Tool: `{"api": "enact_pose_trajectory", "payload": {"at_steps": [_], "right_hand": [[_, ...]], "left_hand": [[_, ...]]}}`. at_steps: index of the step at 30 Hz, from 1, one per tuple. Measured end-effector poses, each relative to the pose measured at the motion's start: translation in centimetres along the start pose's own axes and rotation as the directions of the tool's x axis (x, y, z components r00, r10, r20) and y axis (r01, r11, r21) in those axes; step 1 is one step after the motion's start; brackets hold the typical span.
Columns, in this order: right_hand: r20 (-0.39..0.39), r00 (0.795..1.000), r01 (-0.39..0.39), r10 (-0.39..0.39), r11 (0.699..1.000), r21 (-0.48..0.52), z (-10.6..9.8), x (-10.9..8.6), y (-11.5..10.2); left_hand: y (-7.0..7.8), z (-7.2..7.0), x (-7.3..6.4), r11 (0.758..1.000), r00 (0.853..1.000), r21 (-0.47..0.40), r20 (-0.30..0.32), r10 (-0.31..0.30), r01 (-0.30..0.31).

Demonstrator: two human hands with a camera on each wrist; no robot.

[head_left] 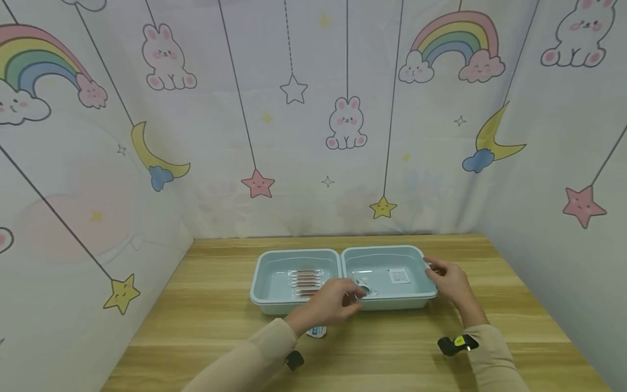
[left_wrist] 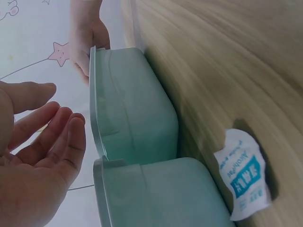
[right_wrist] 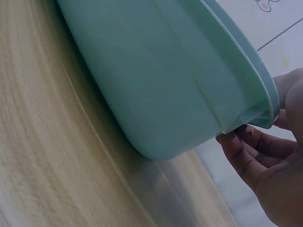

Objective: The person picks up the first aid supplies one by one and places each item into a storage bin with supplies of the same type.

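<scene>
Two light blue-green plastic bins stand side by side on the table. My right hand (head_left: 452,283) grips the right bin (head_left: 399,303) at its right end, thumb over the rim and fingers below it. Over that bin's near left corner is my left hand (head_left: 333,300), fingers loosely bent and holding nothing. Below its fingertips in the bin lies a small clear packet (head_left: 365,290) with something dark and round inside, partly hidden by the hand. A white square sachet (head_left: 399,276) lies farther right in the same bin. The left bin (head_left: 276,308) holds several wrapped reddish-brown sticks (head_left: 306,279) in a row.
A torn white packet with blue print (left_wrist: 245,175) lies on the wooden table (head_left: 382,348) in front of the bins, partly under my left forearm in the head view. A printed cloth (head_left: 303,218) hangs behind the table and along both sides.
</scene>
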State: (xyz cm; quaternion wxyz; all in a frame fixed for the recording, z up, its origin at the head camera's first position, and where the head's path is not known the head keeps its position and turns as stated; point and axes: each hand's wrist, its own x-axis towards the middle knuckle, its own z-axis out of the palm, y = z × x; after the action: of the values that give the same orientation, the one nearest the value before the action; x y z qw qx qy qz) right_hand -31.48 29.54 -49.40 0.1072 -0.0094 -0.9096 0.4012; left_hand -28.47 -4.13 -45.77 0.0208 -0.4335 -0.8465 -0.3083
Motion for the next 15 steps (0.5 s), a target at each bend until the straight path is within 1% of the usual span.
{"api": "enact_pose_trajectory", "payload": {"at_steps": [5,9,12,15], "right_hand": [[0.005,1.0,-0.005,0.005,1.0,0.005,0.1,-0.1,0.1],[0.012,1.0,-0.011,0.011,1.0,0.003,0.0,-0.1,0.0],[0.008,1.0,-0.012,0.012,1.0,0.005,0.0,-0.1,-0.2],[0.005,1.0,-0.005,0.005,1.0,0.005,-0.1,-0.1,-0.2]], "left_hand": [[-0.1,-0.1,-1.2,0.999,1.0,0.032,-0.004,0.027,-0.027],[-0.3,-0.4,-2.2,0.998,0.998,0.012,0.005,0.058,-0.058],[-0.5,-0.5,-2.9,0.998,0.998,-0.015,0.018,0.056,-0.055],[-0.8,-0.5,-3.5,0.999,0.999,-0.019,0.018,0.048,-0.048]]}}
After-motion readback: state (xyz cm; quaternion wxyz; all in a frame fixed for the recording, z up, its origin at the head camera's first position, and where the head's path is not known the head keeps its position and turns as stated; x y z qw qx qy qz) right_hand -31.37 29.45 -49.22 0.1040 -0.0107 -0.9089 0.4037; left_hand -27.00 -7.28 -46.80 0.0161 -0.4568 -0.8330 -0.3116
